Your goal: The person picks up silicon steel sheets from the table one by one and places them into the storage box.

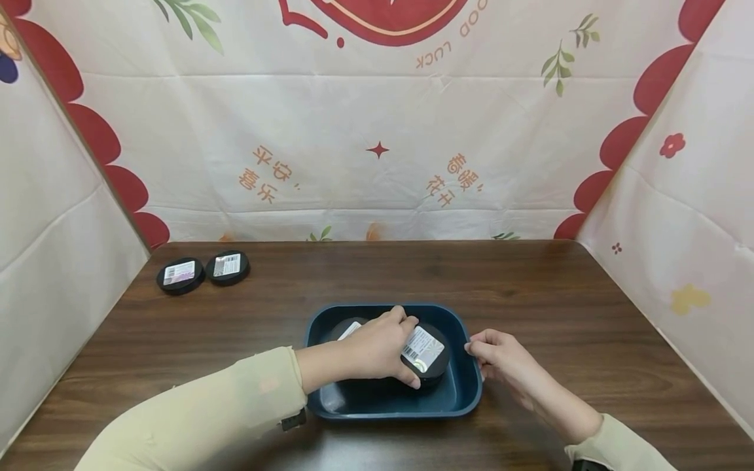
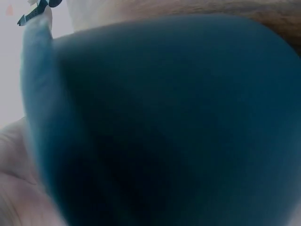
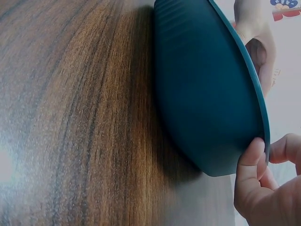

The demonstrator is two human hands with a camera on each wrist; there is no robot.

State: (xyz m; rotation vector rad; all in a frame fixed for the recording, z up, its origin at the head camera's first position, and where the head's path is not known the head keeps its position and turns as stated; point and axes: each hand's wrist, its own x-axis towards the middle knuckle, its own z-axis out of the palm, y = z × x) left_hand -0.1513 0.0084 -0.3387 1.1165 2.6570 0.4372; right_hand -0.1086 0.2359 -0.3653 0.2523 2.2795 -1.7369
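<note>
In the head view a dark blue plastic bin [image 1: 383,415] stands on the wooden table. My left hand [image 1: 379,347] reaches into it from the left, thumb at the near edge and fingers at the far edge of a thick black disc with a white barcode label [image 1: 423,350]. Another labelled black disc [image 1: 347,327] lies in the bin, partly hidden behind that hand. My right hand [image 1: 506,363] pinches the bin's right rim between thumb and fingers. The right wrist view shows this pinch at the corner of the bin [image 3: 207,94]. Blurred bin wall [image 2: 178,117] fills the left wrist view.
Two more black discs with white labels, one [image 1: 180,275] beside the other [image 1: 227,268], lie at the table's far left corner. Printed white cloth [image 1: 377,111] hangs along the back edge and both sides of the brown wooden table [image 1: 530,288].
</note>
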